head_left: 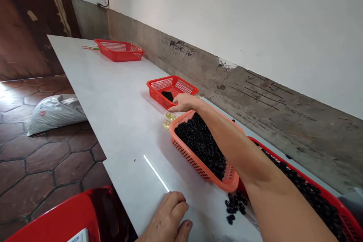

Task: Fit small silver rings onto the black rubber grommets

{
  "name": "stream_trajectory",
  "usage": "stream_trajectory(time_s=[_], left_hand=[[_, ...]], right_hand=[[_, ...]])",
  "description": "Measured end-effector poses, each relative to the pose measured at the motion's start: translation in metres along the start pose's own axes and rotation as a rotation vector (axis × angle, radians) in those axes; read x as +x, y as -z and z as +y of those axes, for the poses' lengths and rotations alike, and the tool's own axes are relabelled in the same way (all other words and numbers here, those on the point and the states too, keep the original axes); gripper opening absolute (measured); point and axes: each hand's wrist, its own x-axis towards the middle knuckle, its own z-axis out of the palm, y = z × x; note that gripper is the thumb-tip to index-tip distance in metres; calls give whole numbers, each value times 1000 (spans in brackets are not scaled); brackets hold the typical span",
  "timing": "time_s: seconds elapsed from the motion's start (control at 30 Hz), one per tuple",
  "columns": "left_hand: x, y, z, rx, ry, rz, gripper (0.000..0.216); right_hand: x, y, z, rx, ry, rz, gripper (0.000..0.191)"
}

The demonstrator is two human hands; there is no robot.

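Two bare hands of yours are at work; take clock directions from the right hand (184, 102) as centre. That hand reaches across the orange basket (193, 159) to the near rim of the small red basket (157, 97), its fingers partly bent beside a dark piece (167, 96) lying in that basket at 10 o'clock; you cannot tell whether they grip anything. Just beside your fingers, at 7 o'clock, stands a clear jar (169, 120), close to the orange basket's corner. That basket, full of small black parts (198, 140), spreads below your forearm at 5 o'clock. Your left hand (170, 217) rests palm down at 6 o'clock, fingers slackly curled, thumb apart, holding nothing visible. Room for moving opens between 8 and 10 o'clock along the white table (124, 109), whose outer edge steps in at 8 o'clock. The wall (241, 87) closes off 1 to 3 o'clock. Loose black pieces (235, 203) lie at 5 o'clock, and a long red basket (350, 217) fills 4 o'clock.
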Motion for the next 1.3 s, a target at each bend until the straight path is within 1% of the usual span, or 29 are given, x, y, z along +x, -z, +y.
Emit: stream_trajectory(time_s=[0.13,0.3,0.37,0.5,0.57,0.7,0.77,0.83,0.9,0.97,1.13,1.2,1.23,1.3], left_hand=[[1,1,1,-1,-4,14,24],[4,9,6,32,5,-54,27],[5,11,6,43,-6,-57,28],[4,9,2,42,-43,-36,29],[4,8,-1,40,-60,-38,30],[4,6,-2,34,-47,-61,29],[4,6,0,27,-7,-71,28],[4,5,2,21,46,-78,27],[4,4,4,14,81,-84,26],[3,4,5,9,93,-91,26],[2,5,5,-4,43,-60,24],[2,7,6,1,40,-64,24],[2,8,6,5,38,-71,24],[3,9,6,12,23,-74,24]], right_hand=[[3,-3,-5,49,5,-43,54],[6,-4,-17,120,1,-35,47],[6,-4,-15,105,-12,-20,48],[6,-4,0,33,-62,2,57],[6,-4,2,3,-59,3,56],[7,-2,-15,-43,35,-36,46],[10,-2,-26,-65,75,-68,43],[14,-4,-30,-82,86,-87,42],[17,-8,-27,-96,70,-101,41],[16,-12,-18,-112,44,-111,41],[8,-15,4,-170,-2,-115,44],[22,-14,4,-203,9,-119,44],[37,-14,1,-232,20,-134,43],[81,-15,-8,-332,38,-194,36]])
